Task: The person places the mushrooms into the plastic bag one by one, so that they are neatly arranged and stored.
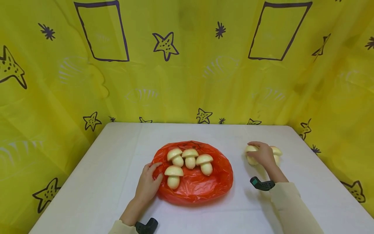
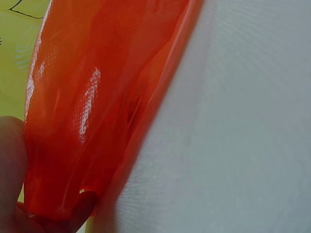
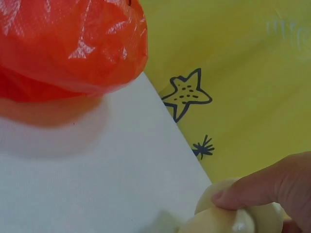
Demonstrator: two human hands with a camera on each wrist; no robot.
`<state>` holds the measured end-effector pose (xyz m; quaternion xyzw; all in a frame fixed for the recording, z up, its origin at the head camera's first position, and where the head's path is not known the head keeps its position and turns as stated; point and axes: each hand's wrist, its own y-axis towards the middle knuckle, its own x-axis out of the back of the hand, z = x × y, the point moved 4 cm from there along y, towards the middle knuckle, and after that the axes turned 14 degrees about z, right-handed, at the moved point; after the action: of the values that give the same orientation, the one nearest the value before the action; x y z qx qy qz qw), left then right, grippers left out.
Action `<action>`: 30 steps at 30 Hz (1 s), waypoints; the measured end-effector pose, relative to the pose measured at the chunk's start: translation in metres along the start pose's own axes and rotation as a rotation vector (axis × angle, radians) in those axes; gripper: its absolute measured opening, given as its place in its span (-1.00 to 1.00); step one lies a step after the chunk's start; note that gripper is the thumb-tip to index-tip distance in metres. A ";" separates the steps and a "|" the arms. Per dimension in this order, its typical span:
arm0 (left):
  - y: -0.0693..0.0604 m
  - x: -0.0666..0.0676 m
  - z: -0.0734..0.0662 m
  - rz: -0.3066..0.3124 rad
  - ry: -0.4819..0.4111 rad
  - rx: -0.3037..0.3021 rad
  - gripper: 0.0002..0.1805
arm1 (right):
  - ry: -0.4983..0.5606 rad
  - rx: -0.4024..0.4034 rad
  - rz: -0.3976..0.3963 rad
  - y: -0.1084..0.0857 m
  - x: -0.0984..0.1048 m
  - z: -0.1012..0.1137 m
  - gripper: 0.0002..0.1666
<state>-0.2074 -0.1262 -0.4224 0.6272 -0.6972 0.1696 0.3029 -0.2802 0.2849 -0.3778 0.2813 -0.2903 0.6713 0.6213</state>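
A red plastic bag lies spread open, with several pale yellow toy mushrooms inside it. My left hand grips the bag's left edge. In the left wrist view, the red film passes between the thumb and fingers, partly hidden at the bottom. To the right of the bag, my right hand pinches a toy mushroom at its cap. Right beside that hand is another toy mushroom, partly covered by it. The right wrist view shows the thumb pressing on a smooth pale mushroom.
Both hands work over a white-covered table. A yellow curtain with star drawings hangs behind the table and along both sides. Dark devices are worn at the left wrist and the right wrist.
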 end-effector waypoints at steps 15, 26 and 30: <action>0.001 -0.001 0.001 0.024 -0.013 0.037 -0.61 | 0.114 0.050 0.016 -0.014 0.000 0.001 -0.49; 0.001 0.000 0.001 0.031 -0.017 0.038 -0.61 | 0.117 0.079 -0.015 -0.027 0.001 0.012 -0.48; 0.001 0.000 0.001 0.023 -0.009 0.024 -0.61 | 0.124 0.095 -0.023 -0.031 0.001 0.015 -0.48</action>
<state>-0.2089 -0.1268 -0.4227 0.6234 -0.7037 0.1786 0.2904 -0.2494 0.2763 -0.3659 0.2717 -0.2159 0.6933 0.6316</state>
